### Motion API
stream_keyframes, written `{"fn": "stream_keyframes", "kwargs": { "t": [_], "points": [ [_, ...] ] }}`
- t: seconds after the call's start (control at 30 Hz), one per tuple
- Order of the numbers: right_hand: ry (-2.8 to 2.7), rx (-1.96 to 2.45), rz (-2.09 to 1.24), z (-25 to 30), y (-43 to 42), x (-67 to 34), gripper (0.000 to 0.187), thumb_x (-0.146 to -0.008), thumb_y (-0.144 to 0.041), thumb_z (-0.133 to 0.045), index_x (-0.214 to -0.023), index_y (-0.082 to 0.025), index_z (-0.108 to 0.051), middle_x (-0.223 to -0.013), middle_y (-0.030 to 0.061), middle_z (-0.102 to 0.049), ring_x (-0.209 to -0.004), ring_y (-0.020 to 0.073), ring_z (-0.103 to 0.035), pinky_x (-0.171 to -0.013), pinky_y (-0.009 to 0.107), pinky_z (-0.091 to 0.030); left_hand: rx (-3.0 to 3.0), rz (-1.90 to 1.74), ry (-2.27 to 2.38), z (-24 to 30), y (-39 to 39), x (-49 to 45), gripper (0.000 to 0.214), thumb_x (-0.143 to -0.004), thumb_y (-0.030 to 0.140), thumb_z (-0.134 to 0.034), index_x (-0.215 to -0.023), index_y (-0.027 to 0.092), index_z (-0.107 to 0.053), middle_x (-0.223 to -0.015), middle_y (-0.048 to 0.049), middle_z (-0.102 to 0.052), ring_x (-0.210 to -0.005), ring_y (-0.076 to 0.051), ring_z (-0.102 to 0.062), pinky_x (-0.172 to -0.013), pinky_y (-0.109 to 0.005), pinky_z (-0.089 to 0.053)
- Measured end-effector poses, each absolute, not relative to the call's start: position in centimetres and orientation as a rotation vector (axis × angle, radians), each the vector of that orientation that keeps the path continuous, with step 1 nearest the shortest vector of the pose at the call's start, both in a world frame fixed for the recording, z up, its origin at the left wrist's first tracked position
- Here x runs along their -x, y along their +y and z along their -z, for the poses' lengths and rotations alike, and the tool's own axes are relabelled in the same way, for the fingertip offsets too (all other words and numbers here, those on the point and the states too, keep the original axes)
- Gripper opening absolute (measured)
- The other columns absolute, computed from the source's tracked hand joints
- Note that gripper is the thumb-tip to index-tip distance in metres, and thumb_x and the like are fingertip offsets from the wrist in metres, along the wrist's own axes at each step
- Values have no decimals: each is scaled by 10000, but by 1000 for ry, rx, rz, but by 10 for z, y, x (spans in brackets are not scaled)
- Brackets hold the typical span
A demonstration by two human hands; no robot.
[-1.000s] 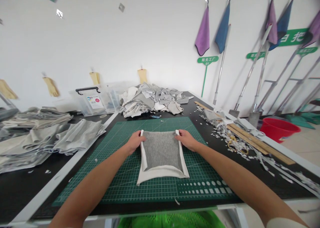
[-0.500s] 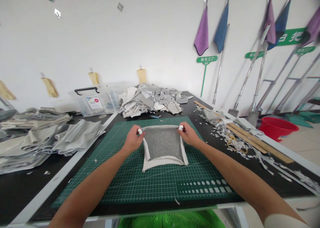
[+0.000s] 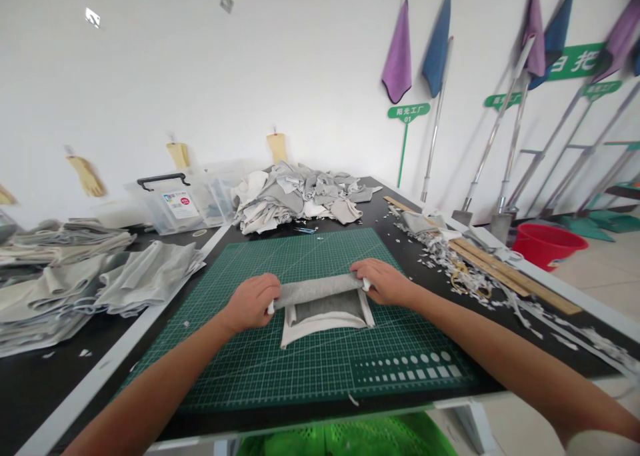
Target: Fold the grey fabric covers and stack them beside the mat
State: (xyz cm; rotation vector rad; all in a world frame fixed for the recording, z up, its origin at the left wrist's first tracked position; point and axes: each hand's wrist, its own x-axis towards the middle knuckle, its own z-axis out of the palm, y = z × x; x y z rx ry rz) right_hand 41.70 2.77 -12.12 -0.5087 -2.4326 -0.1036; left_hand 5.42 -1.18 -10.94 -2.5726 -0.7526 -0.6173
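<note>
Left hand [image 3: 254,301]: I see its fingers closed around the left end of a grey-and-white cloth [image 3: 320,289]; a bit of white edge comes out below them.
Right hand [image 3: 383,281]: also closed, holding the right end of the same cloth, with a small white tip showing beside the fingers.
Cloth: it is over the middle of the green cutting mat [image 3: 320,373]; its far side makes a light grey band between the two hands, and nearer to the person a darker grey part has white borders. From my distance I cannot tell how much of it touches the mat.
Black table [image 3: 220,421]: it carries the mat; beyond it I see a heap of fabric pieces [image 3: 300,196], and to the left, stacked cloths [image 3: 55,296] near a clear plastic box [image 3: 170,206].
Right side: wooden strips [image 3: 540,291] lie among white scraps [image 3: 440,255].
Floor: a red bucket [image 3: 547,244] stands past the table.
</note>
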Motion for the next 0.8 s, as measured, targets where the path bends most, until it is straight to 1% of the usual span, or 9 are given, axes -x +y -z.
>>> {"fn": "stream_keyframes", "kwargs": {
  "t": [0.07, 0.13, 0.27, 0.37, 0.5, 0.63, 0.7, 0.8],
  "points": [
    [-2479, 482, 137, 118, 17, -418, 331, -651, -29, -464, -948, -173, -473, -1081, 120, -580, -998, 208, -535, -874, 399, -430, 2573, 534, -651, 106, -23, -53, 162, -710, 90, -453, -833, 163, -529, -926, -91, -596, -953, -226, -530, -785, -359, -439],
    [-2517, 457, 176, 114, 8, -420, 327, -652, -32, -466, -950, -168, -483, -1090, 124, -581, -1022, 208, -530, -918, 419, -410, 2563, 446, -559, 101, -35, -53, 154, -756, 121, -427, -856, 153, -540, -954, -105, -597, -963, -242, -523, -781, -380, -435],
    [-2647, 408, 254, 106, -10, -424, 297, -677, -90, -483, -965, -162, -502, -1166, 135, -558, -1140, 225, -478, -1046, 479, -283, 2557, 315, -443, 91, -55, -58, 193, -831, 217, -390, -915, 156, -553, -933, -108, -596, -923, -241, -528, -775, -400, -429],
    [-2742, 369, 282, 100, -20, -428, 237, -709, -143, -488, -944, -155, -512, -1208, 143, -536, -1189, 235, -445, -1085, 487, -215, 2561, 242, -423, 86, -65, -66, 205, -855, 215, -382, -953, 160, -554, -887, -94, -594, -886, -218, -529, -778, -388, -419],
    [-2769, 350, 259, 98, -28, -431, 223, -734, -204, -491, -949, -158, -524, -1223, 144, -531, -1202, 239, -440, -1092, 482, -205, 2582, 192, -431, 88, -76, -77, 196, -846, 181, -412, -978, 160, -555, -812, -70, -582, -814, -194, -524, -712, -351, -398],
    [-2760, 310, 207, 99, -34, -434, 212, -741, -218, -495, -938, -166, -550, -1215, 138, -549, -1198, 236, -457, -1092, 482, -207, 2620, 139, -459, 93, -87, -85, 220, -824, 218, -441, -997, 151, -560, -800, -71, -578, -751, -194, -503, -602, -332, -345],
    [-2769, 304, 191, 100, -36, -435, 212, -752, -255, -513, -936, -164, -564, -1209, 137, -559, -1197, 244, -461, -1095, 492, -191, 2678, 138, -486, 93, -91, -89, 242, -805, 273, -459, -981, 147, -567, -798, -77, -576, -733, -196, -494, -585, -333, -331],
    [-2754, 292, 207, 102, -38, -437, 264, -779, -350, -542, -953, -155, -580, -1204, 145, -569, -1199, 257, -463, -1096, 508, -177, 2797, 170, -520, 93, -96, -95, 360, -774, 450, -473, -930, 142, -578, -783, -88, -568, -719, -203, -488, -585, -336, -336]
  ]
}}
